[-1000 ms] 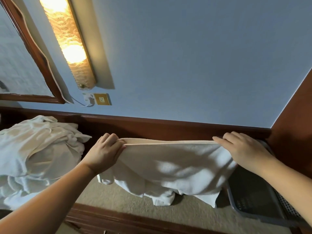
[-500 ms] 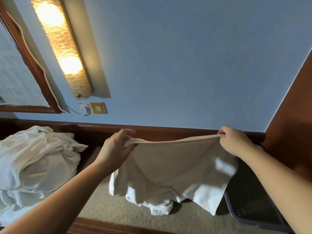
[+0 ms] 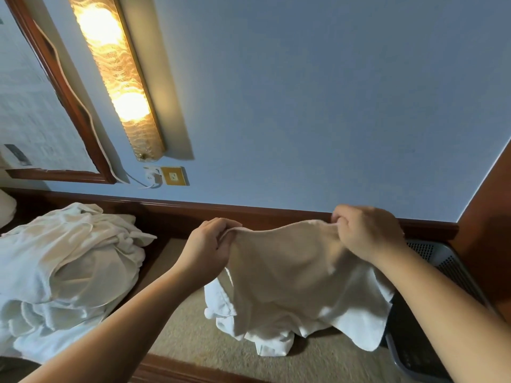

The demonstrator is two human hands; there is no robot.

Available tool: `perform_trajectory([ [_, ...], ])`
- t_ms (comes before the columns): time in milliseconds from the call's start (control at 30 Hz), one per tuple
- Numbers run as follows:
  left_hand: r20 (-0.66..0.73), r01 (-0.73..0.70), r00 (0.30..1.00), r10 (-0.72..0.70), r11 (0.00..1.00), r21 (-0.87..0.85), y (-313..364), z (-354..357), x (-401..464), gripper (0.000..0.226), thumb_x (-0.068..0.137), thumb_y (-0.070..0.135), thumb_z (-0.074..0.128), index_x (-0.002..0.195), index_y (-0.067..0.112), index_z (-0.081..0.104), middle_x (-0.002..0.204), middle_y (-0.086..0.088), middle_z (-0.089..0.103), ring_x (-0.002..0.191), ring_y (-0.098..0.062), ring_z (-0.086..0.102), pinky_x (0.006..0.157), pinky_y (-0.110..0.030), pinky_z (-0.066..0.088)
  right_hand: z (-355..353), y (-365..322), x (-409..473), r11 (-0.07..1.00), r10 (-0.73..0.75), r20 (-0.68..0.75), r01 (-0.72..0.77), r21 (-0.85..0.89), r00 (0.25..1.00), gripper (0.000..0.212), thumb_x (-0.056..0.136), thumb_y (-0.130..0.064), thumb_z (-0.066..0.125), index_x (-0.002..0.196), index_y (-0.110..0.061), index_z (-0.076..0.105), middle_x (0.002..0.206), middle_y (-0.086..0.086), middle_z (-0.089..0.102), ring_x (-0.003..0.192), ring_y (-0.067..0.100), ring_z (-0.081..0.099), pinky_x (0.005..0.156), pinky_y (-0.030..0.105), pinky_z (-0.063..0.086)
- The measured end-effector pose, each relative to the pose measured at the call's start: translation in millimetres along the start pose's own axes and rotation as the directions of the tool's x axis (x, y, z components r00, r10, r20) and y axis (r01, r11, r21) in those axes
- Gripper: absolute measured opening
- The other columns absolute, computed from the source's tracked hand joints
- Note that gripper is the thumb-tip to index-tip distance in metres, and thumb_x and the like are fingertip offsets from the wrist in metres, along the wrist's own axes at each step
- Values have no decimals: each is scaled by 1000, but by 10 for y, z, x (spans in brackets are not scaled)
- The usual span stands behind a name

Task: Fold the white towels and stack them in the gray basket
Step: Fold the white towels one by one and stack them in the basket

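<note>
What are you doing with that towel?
A person is folding laundry. The left hand and the right hand each pinch the top edge of a white towel, holding it up so it hangs over the carpet. A pile of unfolded towels waits on the left. The gray basket sits on the right, partly behind the towel; no folded towels show in the part that is visible.

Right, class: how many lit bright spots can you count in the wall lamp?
2. One bright spot glows near the top of the wall lamp, the other bright spot lower down, above the wall socket. The lamp's top runs out of frame, so more may be hidden.
</note>
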State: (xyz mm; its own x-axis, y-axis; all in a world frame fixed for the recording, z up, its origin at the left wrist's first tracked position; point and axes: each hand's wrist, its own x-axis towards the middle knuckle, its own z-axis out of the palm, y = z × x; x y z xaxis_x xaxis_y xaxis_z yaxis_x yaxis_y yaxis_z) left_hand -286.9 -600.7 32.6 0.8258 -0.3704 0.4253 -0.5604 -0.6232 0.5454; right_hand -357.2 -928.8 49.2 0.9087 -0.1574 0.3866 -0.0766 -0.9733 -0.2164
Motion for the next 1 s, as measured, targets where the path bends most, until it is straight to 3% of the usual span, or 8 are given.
perform_trajectory([
  [67,-20,-80,997,80,997,-9,74,-15,-39,24,98,11,68,116,25,77,101,36,57,99,-6,64,87,-23,51,-87,-288,-36,989,-139,175,128,72,975,55,86,-48,28,121,-39,69,92,-8,77,93,22,70,81,35,54],
  [133,-39,-136,990,135,990,-32,166,-21,-63,24,96,12,71,116,25,76,101,32,62,97,-7,66,83,-22,54,-112,-576,-58,967,-254,303,235,98,919,60,91,-71,36,146,-51,46,82,-11,76,96,13,71,89,35,54],
  [233,-68,-174,984,167,977,-119,280,-22,-72,23,93,16,77,113,22,68,105,16,72,101,-3,69,81,-16,56,-15,-889,-102,945,-316,389,322,53,865,82,82,-94,31,154,-56,25,76,-7,70,88,20,71,83,40,56],
  [367,-55,-168,985,161,972,-166,326,-97,-107,33,89,24,81,109,29,55,105,13,76,101,-3,72,79,-18,59,210,-980,-82,946,-320,381,271,179,867,43,96,-75,39,120,-43,52,101,-7,74,97,26,69,82,41,54],
  [500,-75,-224,973,217,968,-111,170,-178,-148,31,86,35,82,98,35,54,99,16,74,92,-7,71,73,-25,59,259,-911,-115,942,-318,279,270,198,906,31,101,-63,43,110,-38,59,91,-8,74,85,24,69,74,39,55],
  [600,-53,-294,954,293,956,-2,-36,-131,-189,22,86,21,83,93,25,63,98,14,71,90,-13,67,70,-37,57,269,-841,-157,918,-379,124,356,177,917,16,99,-45,52,99,-33,63,73,-6,68,68,23,64,63,39,54],
  [867,-138,-222,968,209,971,-86,-381,195,-467,17,88,14,81,104,22,81,99,13,74,93,-6,70,81,-30,58,256,-883,-206,876,-469,-48,471,100,882,17,86,-25,55,69,-24,57,52,-9,45,47,18,44,42,29,36],
  [1000,-7,-11,1000,10,973,-231,-393,392,-567,12,92,23,80,103,20,83,103,16,75,96,-4,72,84,-25,58,212,-943,-212,857,-506,-4,503,113,862,18,86,-29,47,71,-27,57,54,-9,48,48,18,44,43,28,36],
])
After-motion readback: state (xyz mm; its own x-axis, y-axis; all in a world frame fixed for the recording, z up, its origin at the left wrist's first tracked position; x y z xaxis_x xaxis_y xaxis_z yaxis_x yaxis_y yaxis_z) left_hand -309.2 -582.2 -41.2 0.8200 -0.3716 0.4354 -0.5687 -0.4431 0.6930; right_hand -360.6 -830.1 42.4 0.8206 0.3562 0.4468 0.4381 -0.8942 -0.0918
